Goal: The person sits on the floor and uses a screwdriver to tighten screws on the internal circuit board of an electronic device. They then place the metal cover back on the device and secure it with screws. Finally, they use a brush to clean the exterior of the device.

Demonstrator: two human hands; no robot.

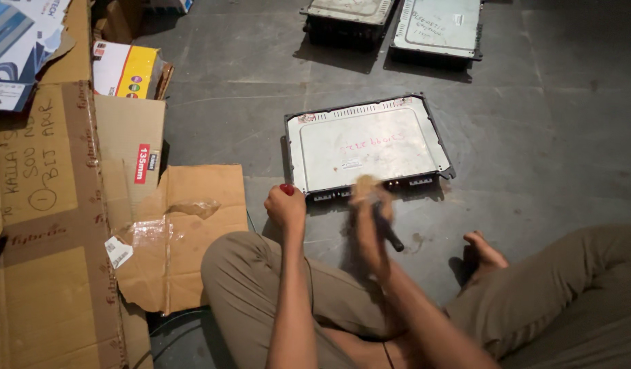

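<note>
left hand (285, 205): fist closed | right hand (371, 212): fingers curled, blurred

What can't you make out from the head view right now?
- Right hand: motion-blurred; the dark-handled tool it holds has its tip blurred.
- Left hand: fist hides all but a red end.
- Metal case: its front ports are too small and shadowed.
- Two farther cases: cut by top edge.
</note>
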